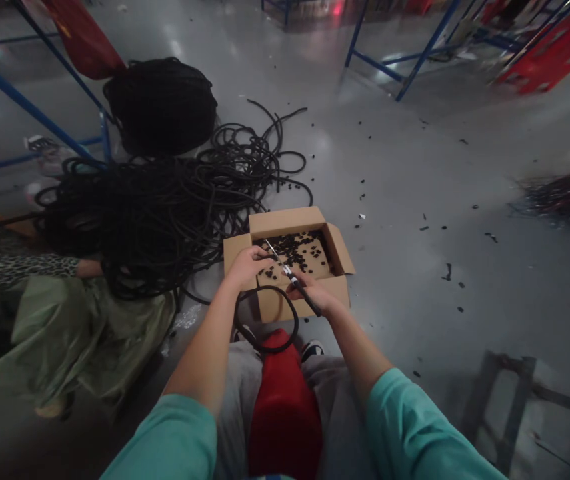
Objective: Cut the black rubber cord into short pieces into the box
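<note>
My left hand (247,268) is over the left side of an open cardboard box (287,219), its fingers closed around a black cord (295,323). A loop of this cord hangs below my hands, in front of the box. In my right hand (315,293) is a knife-like tool (307,296) with a black handle and a narrow, pale blade. The blade points up and left, close to my left fingertips. Many short black cut pieces (292,250) lie inside the box beneath both hands.
A large tangle of black cord (165,207) spreads left of the box, with a thick black coil (162,107) behind it. A person's sleeve (15,263) is at far left. Blue metal frames (379,67) stand at the back. Black scraps (447,272) dot the floor.
</note>
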Available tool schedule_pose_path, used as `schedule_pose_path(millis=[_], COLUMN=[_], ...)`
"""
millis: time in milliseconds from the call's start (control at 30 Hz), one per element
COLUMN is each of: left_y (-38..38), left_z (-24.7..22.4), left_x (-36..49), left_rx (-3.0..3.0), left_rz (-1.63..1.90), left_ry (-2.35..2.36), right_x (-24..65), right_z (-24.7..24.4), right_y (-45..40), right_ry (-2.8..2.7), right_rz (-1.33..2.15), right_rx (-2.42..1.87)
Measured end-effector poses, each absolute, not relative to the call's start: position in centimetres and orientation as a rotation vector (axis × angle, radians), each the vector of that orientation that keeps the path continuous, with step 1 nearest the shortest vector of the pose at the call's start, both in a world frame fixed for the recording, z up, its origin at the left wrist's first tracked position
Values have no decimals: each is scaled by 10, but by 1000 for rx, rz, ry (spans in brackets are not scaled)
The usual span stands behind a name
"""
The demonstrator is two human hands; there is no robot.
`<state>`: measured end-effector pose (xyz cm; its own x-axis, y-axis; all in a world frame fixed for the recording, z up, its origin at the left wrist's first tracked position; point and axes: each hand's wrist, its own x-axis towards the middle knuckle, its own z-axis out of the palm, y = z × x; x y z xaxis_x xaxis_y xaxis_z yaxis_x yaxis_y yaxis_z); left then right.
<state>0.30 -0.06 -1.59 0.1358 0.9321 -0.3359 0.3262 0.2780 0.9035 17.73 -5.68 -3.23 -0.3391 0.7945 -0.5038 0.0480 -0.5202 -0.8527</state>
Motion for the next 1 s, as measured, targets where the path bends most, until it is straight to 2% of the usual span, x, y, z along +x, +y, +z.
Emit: schedule_pose_path(millis=[400,633,1000], left_y=[6,5,6], left_z=[-35,-30,-35], left_x=[-1,-2,-2], left_rx=[1595,1636,1565], left_rz=[680,669,736], left_ry=[1505,1506,1514], right_x=[173,173,175], right_z=[-33,-46,-37], right_y=[-56,-56,-56], right_ry=[-1378,-1368,-1112], right_rz=[1535,1540,1672], right_rx=[-1582,-1552,-1562])
